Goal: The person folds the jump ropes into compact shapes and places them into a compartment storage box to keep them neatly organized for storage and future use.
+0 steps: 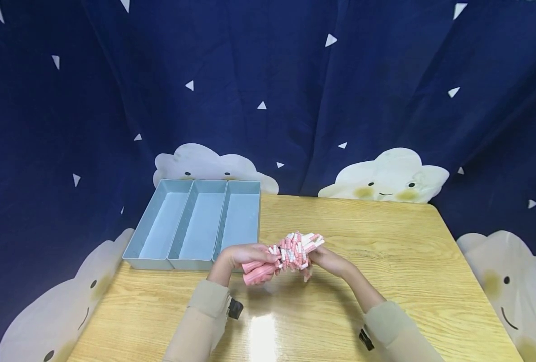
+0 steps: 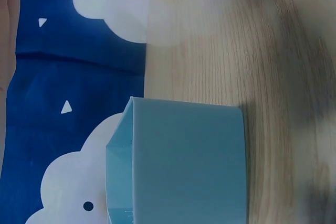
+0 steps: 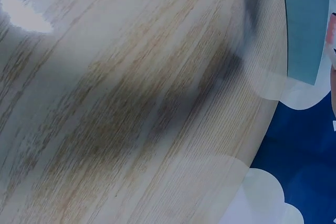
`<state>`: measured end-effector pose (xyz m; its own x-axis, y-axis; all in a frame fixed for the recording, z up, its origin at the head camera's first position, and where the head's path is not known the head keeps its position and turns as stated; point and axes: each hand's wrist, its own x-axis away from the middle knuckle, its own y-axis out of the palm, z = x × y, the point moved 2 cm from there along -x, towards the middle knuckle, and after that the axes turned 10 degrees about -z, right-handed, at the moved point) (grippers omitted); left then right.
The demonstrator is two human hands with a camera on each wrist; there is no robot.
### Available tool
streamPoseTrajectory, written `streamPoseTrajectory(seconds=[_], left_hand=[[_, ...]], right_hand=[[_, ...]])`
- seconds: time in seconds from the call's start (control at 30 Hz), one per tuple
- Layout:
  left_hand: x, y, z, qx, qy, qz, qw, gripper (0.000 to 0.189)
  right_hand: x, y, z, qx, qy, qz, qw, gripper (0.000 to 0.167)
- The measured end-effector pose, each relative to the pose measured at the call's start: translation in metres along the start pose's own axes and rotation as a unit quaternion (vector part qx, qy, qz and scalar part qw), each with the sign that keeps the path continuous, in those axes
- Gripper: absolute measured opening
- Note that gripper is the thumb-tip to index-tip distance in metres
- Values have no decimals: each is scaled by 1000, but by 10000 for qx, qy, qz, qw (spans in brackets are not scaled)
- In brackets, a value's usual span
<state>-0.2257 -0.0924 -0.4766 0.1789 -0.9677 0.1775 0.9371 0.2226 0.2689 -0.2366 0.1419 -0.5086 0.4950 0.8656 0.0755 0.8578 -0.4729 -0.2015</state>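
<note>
A beaded jump rope (image 1: 293, 251) in pink and white is bundled up between both hands, held above the table in the head view. Its two pink handles (image 1: 257, 271) stick out toward the lower left. My left hand (image 1: 248, 253) grips the bundle at the handle end, thumb on top. On the other side, my right hand (image 1: 328, 260) holds the end where folded white and pink strands poke out; the bundle hides part of its fingers. Only a sliver of the rope (image 3: 331, 32) shows at the right wrist view's edge.
A blue-grey tray (image 1: 170, 263) with three long compartments stands on the table's left side, just behind the left hand. The wooden table (image 1: 376, 236) stretches to the right. A dark blue curtain (image 1: 290, 65) with clouds and white triangles hangs behind and at both sides.
</note>
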Motion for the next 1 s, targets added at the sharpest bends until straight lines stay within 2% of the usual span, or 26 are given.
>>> streamPoseTrajectory(seconds=[0.2,0.4,0.53,0.67,0.8,1.0], left_hand=[[2,-4,-2,-39,96,97,9999,31],[3,-6,-3,21,147,218,9997,29],[4,-7,-4,-13,177,302,9994,32],[4,-8,-5,5,197,316,9993,42],[4,-9,-7,136,165,267,9994,45],[5,-9,-7,268,108,365,9989,36]], right_hand=[[1,1,2,-217,28,-181,9996,37],[2,4,1,-874,16,-429,9953,41],[3,7,-2,-1057,118,-398,9935,42],[5,9,-6,-1145,130,-356,9927,40],[7,11,-10,-1016,197,-226,9944,39],[10,13,-19,-518,634,137,9965,47]])
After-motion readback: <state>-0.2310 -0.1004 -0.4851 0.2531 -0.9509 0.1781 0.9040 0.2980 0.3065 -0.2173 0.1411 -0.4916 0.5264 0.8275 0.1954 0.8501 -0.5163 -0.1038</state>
